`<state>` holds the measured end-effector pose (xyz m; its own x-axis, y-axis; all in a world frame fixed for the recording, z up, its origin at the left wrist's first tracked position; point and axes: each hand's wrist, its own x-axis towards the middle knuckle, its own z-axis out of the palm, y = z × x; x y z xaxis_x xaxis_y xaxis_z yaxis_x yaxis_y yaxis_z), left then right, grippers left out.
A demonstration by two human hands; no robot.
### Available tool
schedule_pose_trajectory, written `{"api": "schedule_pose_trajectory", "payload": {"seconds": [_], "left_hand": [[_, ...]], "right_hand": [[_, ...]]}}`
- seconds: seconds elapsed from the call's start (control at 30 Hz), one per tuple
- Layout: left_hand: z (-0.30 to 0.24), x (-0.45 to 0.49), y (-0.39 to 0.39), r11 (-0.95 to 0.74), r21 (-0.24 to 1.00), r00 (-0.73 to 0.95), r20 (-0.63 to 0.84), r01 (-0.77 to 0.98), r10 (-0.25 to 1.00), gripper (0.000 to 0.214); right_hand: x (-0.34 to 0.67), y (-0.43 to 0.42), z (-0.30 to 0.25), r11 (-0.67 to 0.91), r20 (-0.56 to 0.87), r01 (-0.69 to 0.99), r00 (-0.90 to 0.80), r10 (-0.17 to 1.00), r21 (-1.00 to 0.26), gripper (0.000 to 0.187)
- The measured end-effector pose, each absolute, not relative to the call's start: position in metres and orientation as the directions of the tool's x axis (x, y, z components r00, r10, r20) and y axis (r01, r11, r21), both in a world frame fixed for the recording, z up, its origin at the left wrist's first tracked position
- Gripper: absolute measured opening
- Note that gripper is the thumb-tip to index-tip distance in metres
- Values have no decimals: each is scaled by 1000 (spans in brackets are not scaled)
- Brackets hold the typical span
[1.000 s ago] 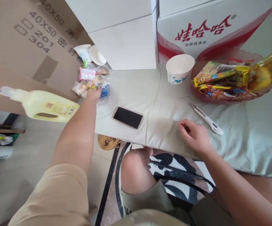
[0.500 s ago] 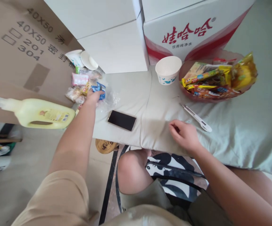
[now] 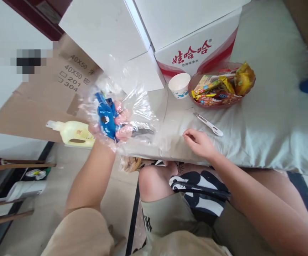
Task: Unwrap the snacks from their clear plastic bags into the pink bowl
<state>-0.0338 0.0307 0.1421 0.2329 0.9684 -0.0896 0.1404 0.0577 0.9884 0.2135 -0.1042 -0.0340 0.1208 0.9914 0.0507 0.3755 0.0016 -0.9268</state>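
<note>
My left hand (image 3: 116, 124) is raised above the table's left side, fingers closed round a blue snack packet (image 3: 105, 119) together with a clear plastic bag (image 3: 140, 106) that spreads around the hand. The bag hides most of the black phone (image 3: 142, 132) lying under it. My right hand (image 3: 198, 143) rests on the pale cloth (image 3: 250, 135) near the front edge, fingers loosely curled, nothing seen in it. A white utility knife (image 3: 208, 124) lies just beyond that hand.
A white paper cup (image 3: 179, 85) and a reddish bowl of snack packets (image 3: 220, 89) stand at the back. White boxes and a red-printed carton (image 3: 193, 46) rise behind them. A yellow bottle (image 3: 73, 132) and brown cardboard (image 3: 44, 103) lie left. My knees are under the table edge.
My left hand has lifted from the snack pile toward me, bringing up the blue packet and the clear bag. The camera view pulled back and tilted. My right hand stayed put.
</note>
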Motion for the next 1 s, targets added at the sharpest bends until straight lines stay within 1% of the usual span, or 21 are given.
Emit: {"api": "schedule_pose_trajectory", "payload": {"seconds": [0.07, 0.13, 0.2, 0.23, 0.3, 0.33, 0.4, 0.47, 0.57, 0.63, 0.7, 0.8, 0.87, 0.93, 1.0], "left_hand": [[132, -17, 20, 125, 992, 351, -124, 22, 928, 56], [117, 8, 14, 257, 965, 451, -206, -55, 868, 45], [97, 36, 10, 347, 934, 445, -275, -88, 852, 32], [85, 50, 7, 360, 929, 419, -294, -86, 859, 27], [56, 75, -2, 414, 910, 385, -372, -29, 845, 26], [40, 85, -7, 443, 897, 355, -413, -5, 839, 28], [9, 101, -17, 490, 872, 301, -471, 15, 829, 36], [-16, 111, -24, 516, 856, 320, -483, -23, 815, 41], [-35, 114, -26, 566, 815, 419, -474, -125, 775, 41], [-39, 110, -22, 621, 764, 497, -475, -177, 726, 40], [-41, 104, -18, 667, 721, 568, -474, -188, 672, 42], [-44, 100, -17, 686, 716, 650, -462, -127, 603, 54], [-46, 100, -17, 678, 729, 701, -435, -94, 565, 64], [-47, 102, -16, 663, 740, 732, -388, -113, 559, 66], [-47, 103, -13, 657, 741, 735, -368, -138, 570, 60]], "right_hand": [[216, -108, -36, -17, 32, 347, 137, 990, -938, 27], [218, -109, -39, -43, 11, 316, 168, 986, -948, 28], [220, -107, -44, -47, 11, 253, 224, 974, -966, 30], [221, -105, -46, -34, 21, 207, 257, 966, -978, 33], [225, -99, -51, 27, 71, 139, 319, 945, -990, 42], [226, -95, -53, 68, 114, 144, 342, 933, -987, 48], [228, -89, -57, 143, 227, 246, 359, 905, -959, 56], [228, -84, -61, 161, 317, 410, 347, 883, -898, 54], [221, -84, -65, 93, 353, 589, 344, 870, -803, 47], [215, -86, -65, 46, 373, 664, 360, 855, -747, 46], [209, -88, -62, 12, 408, 726, 372, 834, -687, 44], [204, -90, -56, -15, 444, 782, 370, 816, -624, 35], [204, -90, -52, 8, 452, 784, 350, 820, -621, 29], [209, -92, -50, 110, 469, 748, 287, 835, -654, 30], [218, -96, -50, 245, 496, 650, 234, 836, -719, 37]]}}
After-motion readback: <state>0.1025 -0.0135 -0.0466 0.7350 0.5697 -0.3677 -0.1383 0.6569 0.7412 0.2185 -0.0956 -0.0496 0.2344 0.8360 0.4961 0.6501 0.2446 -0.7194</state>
